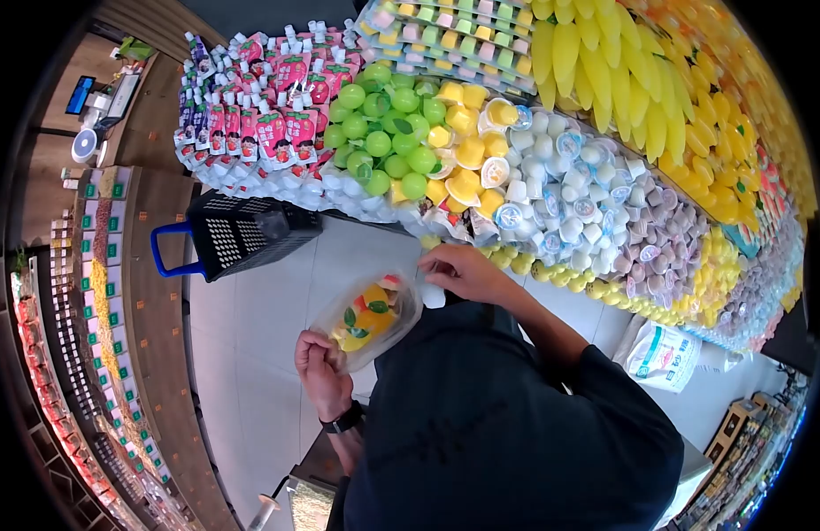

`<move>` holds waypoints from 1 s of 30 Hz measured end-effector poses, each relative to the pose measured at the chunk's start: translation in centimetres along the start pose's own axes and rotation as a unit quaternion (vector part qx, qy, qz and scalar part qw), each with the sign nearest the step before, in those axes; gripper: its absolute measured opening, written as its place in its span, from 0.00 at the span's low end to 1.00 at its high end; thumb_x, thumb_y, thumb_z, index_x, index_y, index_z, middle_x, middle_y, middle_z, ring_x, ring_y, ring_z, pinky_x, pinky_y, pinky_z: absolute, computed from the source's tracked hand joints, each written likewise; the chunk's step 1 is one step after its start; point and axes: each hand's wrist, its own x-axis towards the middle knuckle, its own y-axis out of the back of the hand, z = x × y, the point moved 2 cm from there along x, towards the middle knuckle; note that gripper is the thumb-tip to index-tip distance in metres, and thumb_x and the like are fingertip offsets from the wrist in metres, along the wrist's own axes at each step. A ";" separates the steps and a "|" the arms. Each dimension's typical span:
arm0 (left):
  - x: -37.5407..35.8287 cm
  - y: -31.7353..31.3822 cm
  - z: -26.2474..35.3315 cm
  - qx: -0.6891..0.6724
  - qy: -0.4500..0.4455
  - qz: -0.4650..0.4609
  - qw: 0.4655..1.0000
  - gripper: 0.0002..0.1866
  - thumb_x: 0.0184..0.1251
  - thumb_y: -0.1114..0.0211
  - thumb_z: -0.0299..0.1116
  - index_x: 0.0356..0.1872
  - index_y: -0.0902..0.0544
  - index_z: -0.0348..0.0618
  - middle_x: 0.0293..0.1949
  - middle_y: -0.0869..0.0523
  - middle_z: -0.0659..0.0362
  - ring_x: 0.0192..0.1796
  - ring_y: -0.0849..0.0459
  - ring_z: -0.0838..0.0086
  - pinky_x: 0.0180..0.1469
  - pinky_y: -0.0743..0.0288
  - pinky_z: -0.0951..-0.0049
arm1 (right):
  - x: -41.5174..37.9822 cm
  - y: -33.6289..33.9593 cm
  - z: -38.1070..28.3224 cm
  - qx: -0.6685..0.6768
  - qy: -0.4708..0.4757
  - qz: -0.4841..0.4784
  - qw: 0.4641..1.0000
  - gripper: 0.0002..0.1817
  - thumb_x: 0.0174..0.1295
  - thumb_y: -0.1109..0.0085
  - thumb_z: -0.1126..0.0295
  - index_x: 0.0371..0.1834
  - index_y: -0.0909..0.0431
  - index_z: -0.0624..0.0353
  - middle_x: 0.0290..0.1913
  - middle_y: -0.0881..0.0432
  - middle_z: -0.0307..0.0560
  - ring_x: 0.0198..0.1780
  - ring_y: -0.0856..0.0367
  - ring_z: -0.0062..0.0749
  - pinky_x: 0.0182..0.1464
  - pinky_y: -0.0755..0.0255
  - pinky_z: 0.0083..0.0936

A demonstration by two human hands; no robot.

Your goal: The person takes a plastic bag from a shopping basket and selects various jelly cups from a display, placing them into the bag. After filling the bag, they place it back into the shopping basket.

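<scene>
Fingers (pixel 314 347) of the left hand (pixel 322 376) curled and pinched on the lower edge of a clear plastic bag (pixel 367 320); fingers (pixel 435 262) of the right hand (pixel 463 273) pressed together on the bag's upper edge, just below the display surface (pixel 357 199). Bag stretched between both hands, mouth held open, over the pale floor (pixel 250 354) and in front of a dark blue top (pixel 507 416). Inside the bag, yellow and orange jelly cups (pixel 365 323) with green leaf marks and a touch of red, lying against the lower wall. Black watch (pixel 343 418) on the left wrist. Above the hands, heaped on the sloping display: green round jellies (pixel 388 133), yellow jelly cups (pixel 467 155) just beside them, white lidded cups (pixel 560 190) to the right, then pale purple cups (pixel 658 239). Red strawberry pouches (pixel 273 111) at the left end, with blue-purple pouches (pixel 193 102) at the corner. Long yellow tube sweets (pixel 596 71) farther up, and pastel block cups (pixel 454 35) along the top. Black shopping basket (pixel 242 232) with a blue handle (pixel 162 252) standing on the floor against the display's left end, well apart from the left hand. White printed sack (pixel 665 354) on the floor at the right. Curved wooden shelf (pixel 118 310) with labelled bins along the left edge of view. Small cart corner (pixel 308 500) at the bottom, too dark to tell more.
</scene>
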 end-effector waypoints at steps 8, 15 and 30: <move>5.5 0.9 1.4 0.023 0.052 -0.050 0.997 0.10 0.70 0.51 0.20 0.28 0.28 0.43 0.25 0.30 0.67 0.26 0.36 0.85 0.29 0.43 0.83 | 1.9 -2.6 0.1 -0.007 -0.070 0.073 0.995 0.10 0.64 0.38 0.76 0.48 0.20 0.61 0.40 0.17 0.43 0.40 0.16 0.25 0.41 0.22 0.22; 10.9 2.0 2.0 0.001 0.147 -0.171 0.974 0.10 0.68 0.53 0.19 0.27 0.28 0.43 0.23 0.31 0.67 0.24 0.36 0.86 0.26 0.45 0.83 | 4.8 -7.8 -2.1 -0.024 -0.068 0.145 0.987 0.12 0.63 0.37 0.76 0.49 0.21 0.59 0.40 0.17 0.44 0.37 0.16 0.26 0.40 0.22 0.24; 15.0 3.5 3.3 -0.045 0.129 -0.208 0.968 0.09 0.68 0.51 0.19 0.28 0.27 0.41 0.29 0.23 0.63 0.33 0.27 0.80 0.40 0.32 0.81 | -0.8 10.4 -0.8 -0.305 -0.109 0.617 0.717 0.18 0.54 0.31 0.72 0.49 0.20 0.60 0.41 0.18 0.48 0.39 0.18 0.34 0.39 0.24 0.28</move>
